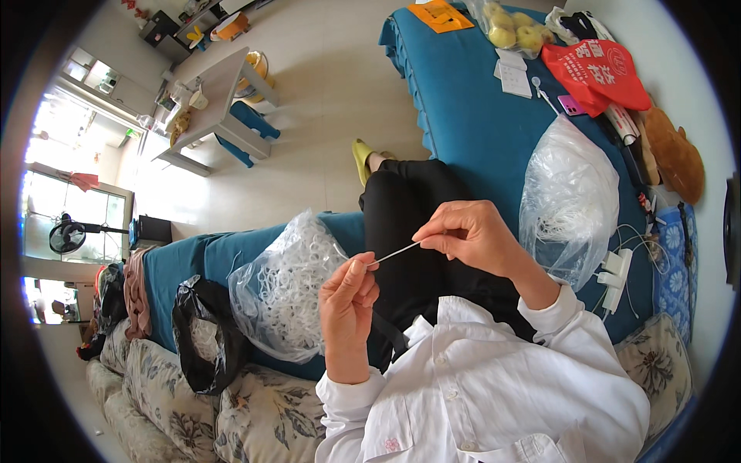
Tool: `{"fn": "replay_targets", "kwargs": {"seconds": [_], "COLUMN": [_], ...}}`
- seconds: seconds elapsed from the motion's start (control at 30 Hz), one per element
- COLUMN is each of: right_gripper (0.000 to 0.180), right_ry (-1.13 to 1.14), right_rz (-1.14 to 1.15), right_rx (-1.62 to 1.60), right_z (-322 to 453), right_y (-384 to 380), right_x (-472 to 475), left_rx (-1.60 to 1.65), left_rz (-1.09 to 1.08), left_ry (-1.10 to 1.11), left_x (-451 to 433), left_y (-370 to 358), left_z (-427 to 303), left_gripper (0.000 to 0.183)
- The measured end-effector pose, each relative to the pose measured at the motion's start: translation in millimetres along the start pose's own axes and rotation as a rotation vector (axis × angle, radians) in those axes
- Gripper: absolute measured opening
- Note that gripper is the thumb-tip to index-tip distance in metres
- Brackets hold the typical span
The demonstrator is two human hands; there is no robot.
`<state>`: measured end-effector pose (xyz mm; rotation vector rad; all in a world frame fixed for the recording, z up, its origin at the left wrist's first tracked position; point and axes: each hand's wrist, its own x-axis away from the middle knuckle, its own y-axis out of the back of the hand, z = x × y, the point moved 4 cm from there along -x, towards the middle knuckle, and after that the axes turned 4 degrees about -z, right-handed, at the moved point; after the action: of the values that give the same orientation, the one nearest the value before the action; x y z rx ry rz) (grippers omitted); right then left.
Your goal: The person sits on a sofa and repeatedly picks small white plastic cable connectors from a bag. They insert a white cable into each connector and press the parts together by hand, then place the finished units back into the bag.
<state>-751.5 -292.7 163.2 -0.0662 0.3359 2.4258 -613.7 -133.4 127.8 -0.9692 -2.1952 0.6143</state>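
Between my two hands runs a thin white strip, straight and slanting up to the right. My left hand pinches its lower end between thumb and fingers. The upper end is pinched in the fingertips of my right hand, above my black trousers. Just left of my left hand lies a clear plastic bag full of small white ring-ended plastic pieces. To the right of my right hand rests another clear bag with thin white strands inside.
An opened black plastic bag holding whitish material sits at the left by floral cushions. On the blue sofa cover at right are a white power strip, a pink phone, a red bag and bagged fruit. A table stands beyond.
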Motion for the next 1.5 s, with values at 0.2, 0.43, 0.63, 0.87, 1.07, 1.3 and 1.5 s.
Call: {"fn": "replay_targets", "kwargs": {"seconds": [0.2,0.43,0.63,0.87,1.07,1.3,1.5], "right_gripper": [0.007,0.015,0.017,0.027,0.034,0.026,0.024], "right_ry": [-0.243,-0.402,-0.421,-0.298,-0.294,-0.318,-0.158], "right_rz": [0.025,0.053,-0.053,0.096,0.216,0.189,0.146], "right_rx": [-0.486,-1.113,-1.174,-0.790,-0.570,-0.517,-0.302], "right_z": [-23.6,-48.9,-54.7,-32.6,-19.0,-18.4,-6.6], "right_y": [0.6,-13.0,-18.0,-21.6,-25.0,-26.1,-22.8], "right_x": [1.9,1.0,-2.8,-3.9,-2.5,3.7,5.0], "left_rx": [-0.049,-0.142,-0.176,-0.393,-0.812,-1.027,-1.178], "left_rz": [0.000,-0.018,-0.012,-0.005,0.023,0.024,0.041], "left_ry": [-0.019,0.027,0.037,-0.005,-0.238,-0.383,-0.455], "left_x": [1.6,4.4,4.5,6.2,8.8,16.5,21.0], "left_y": [-1.5,-7.9,-11.5,-19.1,-27.5,-36.9,-47.7], "left_z": [0.1,8.0,11.6,11.2,9.7,5.4,0.4], "left_gripper": [0.020,0.020,0.020,0.016,0.008,0.008,0.006]}}
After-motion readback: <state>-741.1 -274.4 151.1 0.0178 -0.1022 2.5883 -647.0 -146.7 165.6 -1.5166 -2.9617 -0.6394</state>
